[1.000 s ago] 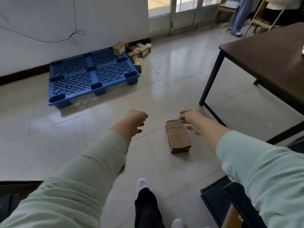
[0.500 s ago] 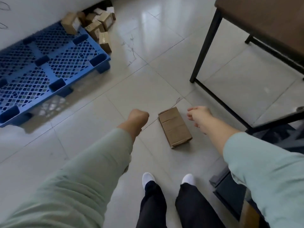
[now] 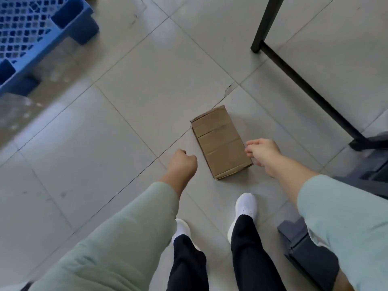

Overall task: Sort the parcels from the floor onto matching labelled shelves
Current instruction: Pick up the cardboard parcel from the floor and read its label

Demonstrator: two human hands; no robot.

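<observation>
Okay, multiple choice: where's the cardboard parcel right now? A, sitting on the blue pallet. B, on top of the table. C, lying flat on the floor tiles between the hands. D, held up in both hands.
C: the cardboard parcel lies flat on the floor tiles, with the left hand and right hand on either side, neither gripping it.

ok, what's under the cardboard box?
The cardboard box lies flat on the tiled floor, across a grout line. Nothing shows beneath it; its underside is hidden. The right hand hovers at its right edge, and the left hand is beside it, apart.
</observation>
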